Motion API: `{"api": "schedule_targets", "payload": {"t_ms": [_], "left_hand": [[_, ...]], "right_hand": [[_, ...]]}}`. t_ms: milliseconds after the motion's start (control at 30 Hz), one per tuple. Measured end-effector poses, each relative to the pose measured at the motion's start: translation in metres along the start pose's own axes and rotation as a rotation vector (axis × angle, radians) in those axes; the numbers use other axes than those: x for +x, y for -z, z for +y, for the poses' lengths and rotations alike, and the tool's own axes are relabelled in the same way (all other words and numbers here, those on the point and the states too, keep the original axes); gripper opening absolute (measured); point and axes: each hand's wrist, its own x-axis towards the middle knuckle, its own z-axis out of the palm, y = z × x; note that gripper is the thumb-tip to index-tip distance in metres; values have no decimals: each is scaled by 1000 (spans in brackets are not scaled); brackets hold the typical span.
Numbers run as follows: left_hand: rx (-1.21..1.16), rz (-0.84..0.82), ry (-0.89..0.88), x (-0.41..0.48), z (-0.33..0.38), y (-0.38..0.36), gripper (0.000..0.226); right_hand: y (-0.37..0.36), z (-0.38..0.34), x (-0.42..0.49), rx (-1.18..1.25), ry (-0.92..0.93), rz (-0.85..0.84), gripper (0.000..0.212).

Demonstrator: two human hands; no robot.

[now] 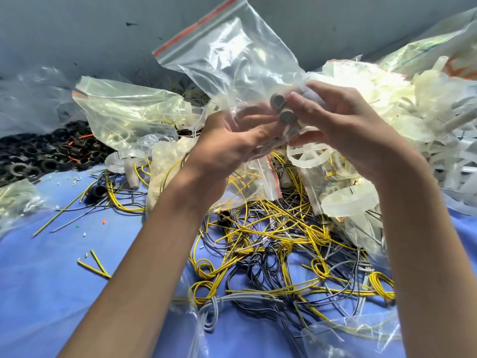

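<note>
Currently holding a clear zip bag (232, 55) up at mid-frame with both hands, close together, almost meeting at the fingertips. Gripping the bag's lower end with the left hand (232, 143), curled fingers showing blurred through the film. Pinching the same end from the other side with the right hand (346, 125), thumb and forefinger closed on two small grey round parts (286, 116), stacked one above the other at the bag's bottom corner. Cannot tell whether inside the film or pressed against it from behind. Bag upright, tilted left, with red seal strip (198, 26) at the top, well above the hands. Underneath, a tangle of yellow, black and grey wires (271, 254) on a blue cloth (51, 280). Left of that, a heap of black rings (38, 156) against the grey wall (77, 29). Right of the hands, a big pile of whitish translucent plastic parts (387, 104), touching the wire tangle. Behind the left hand, more crumpled bags (124, 107) with pale parts inside. Also a few cut yellow wire bits (94, 264) loose on the cloth, apart from the tangle, near the left forearm
</note>
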Motion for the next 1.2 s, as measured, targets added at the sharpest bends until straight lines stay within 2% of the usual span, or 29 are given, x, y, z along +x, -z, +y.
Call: {"api": "schedule_targets", "payload": {"t_ms": [167,333,433,533,667,767,900,1033,1200], "left_hand": [[40,41,3,2,0,6,16],[89,-10,38,1,5,5,26],[146,-71,41,-2,9,1,19],[142,-41,45,-4,10,0,9],[148,-37,65,-4,11,-2,14],[179,-36,28,-4,10,0,8],[186,-2,17,-2,10,2,17],[191,33,26,-1,9,5,26],[203,92,32,-1,10,2,23]], "right_hand": [[-1,1,2,-37,17,82,8],[-4,0,3,-68,67,107,14],[-6,-1,3,-65,112,116,13],[-7,0,3,-42,139,138,17],[-7,4,5,-86,115,185,19],[-9,6,7,-154,117,165,18],[-12,7,8,-88,145,105,25],[-10,6,9,-52,132,63,22],[-6,5,6,24,98,56,19]]}}
